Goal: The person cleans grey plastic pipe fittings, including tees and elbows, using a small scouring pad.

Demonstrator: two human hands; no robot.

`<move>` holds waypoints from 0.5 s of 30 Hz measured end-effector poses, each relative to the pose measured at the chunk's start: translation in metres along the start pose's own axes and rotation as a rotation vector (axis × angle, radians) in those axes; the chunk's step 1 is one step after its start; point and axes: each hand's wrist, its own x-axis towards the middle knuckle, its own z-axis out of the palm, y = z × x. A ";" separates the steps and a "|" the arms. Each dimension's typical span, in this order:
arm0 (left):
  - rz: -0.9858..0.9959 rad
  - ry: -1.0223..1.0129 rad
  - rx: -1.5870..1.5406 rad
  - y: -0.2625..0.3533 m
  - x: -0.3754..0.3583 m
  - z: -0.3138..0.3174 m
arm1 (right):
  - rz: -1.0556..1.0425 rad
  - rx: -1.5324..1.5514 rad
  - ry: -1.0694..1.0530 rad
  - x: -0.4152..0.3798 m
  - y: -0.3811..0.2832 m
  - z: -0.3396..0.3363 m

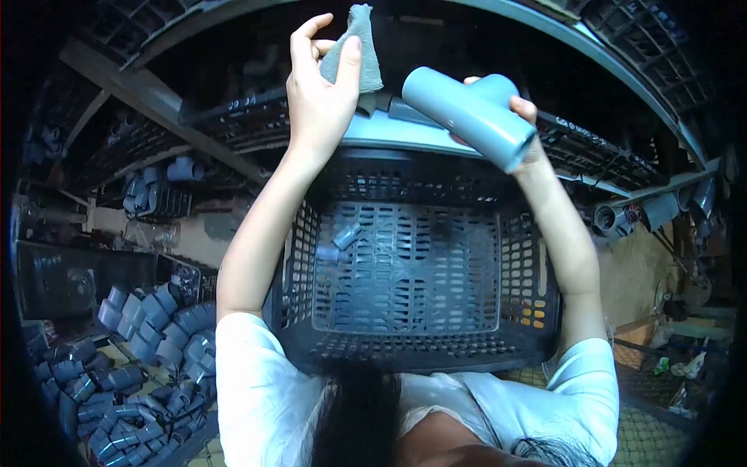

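Observation:
My left hand (319, 86) is raised above a dark plastic crate (420, 350) and pinches a grey cloth (360, 47) between thumb and fingers. My right hand (520, 117) grips a blue-grey pipe tee fitting (471, 113), its long barrel pointing toward the cloth. The two hands are a short gap apart. A single small pipe fitting (347, 235) lies on the crate's perforated floor at the left.
A large heap of blue-grey pipe fittings (132, 366) covers the floor at lower left. Racks and shelves with more fittings (156, 191) stand at the back left. Pipes (654, 210) stick out at the right. White sleeves and dark hair fill the bottom edge.

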 end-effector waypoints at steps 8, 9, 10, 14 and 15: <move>0.292 -0.328 0.343 0.044 -0.025 0.051 | -0.025 0.154 0.089 0.017 0.021 -0.005; 0.386 -0.363 0.391 0.049 -0.036 0.053 | -0.021 0.177 0.113 0.019 0.021 -0.007; 0.453 -0.437 0.437 0.048 -0.046 0.053 | 0.005 0.134 0.101 0.019 0.020 -0.008; 0.454 -0.312 0.377 0.026 -0.039 0.055 | 0.012 0.102 0.245 0.019 0.020 0.001; 0.394 -0.297 0.440 0.020 -0.033 0.052 | 0.026 0.068 0.231 0.018 0.016 0.004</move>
